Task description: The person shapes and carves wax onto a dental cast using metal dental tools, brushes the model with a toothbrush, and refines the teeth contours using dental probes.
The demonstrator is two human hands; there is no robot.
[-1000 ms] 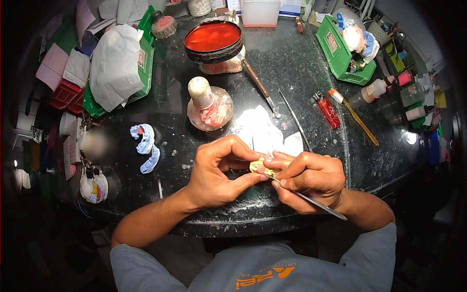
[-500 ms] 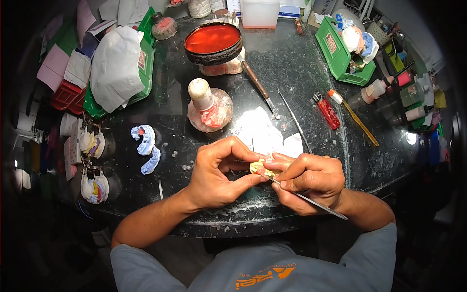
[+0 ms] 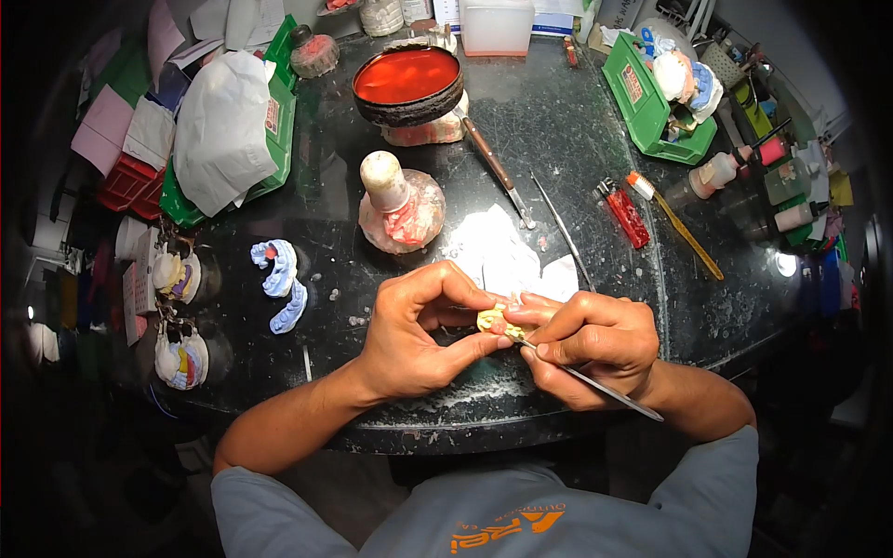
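Note:
Between my two hands is a small yellow and pink dental piece [image 3: 499,323], near the table's front edge. My left hand [image 3: 423,325] pinches its left side between thumb and fingers. My right hand [image 3: 595,346] is closed round a thin metal tool [image 3: 609,392], whose tip touches or nearly touches the piece; fingertips of this hand also rest at the piece's right side. Just beyond the hands lies a crumpled white tissue [image 3: 498,249]. A rounded flask with a pale cap [image 3: 402,206] stands behind my left hand.
A dish of red wax [image 3: 407,79] stands at the back, a knife [image 3: 493,163] leaning by it. Right of the tissue lie a thin probe [image 3: 563,228], red lighter [image 3: 625,216] and toothbrush [image 3: 677,226]. Blue casts [image 3: 279,284] lie left; green bins [image 3: 651,112] stand farther back.
The yellow and pink piece has turned very slightly, with more of its pink part showing. Both hands keep nearly the same place and hold.

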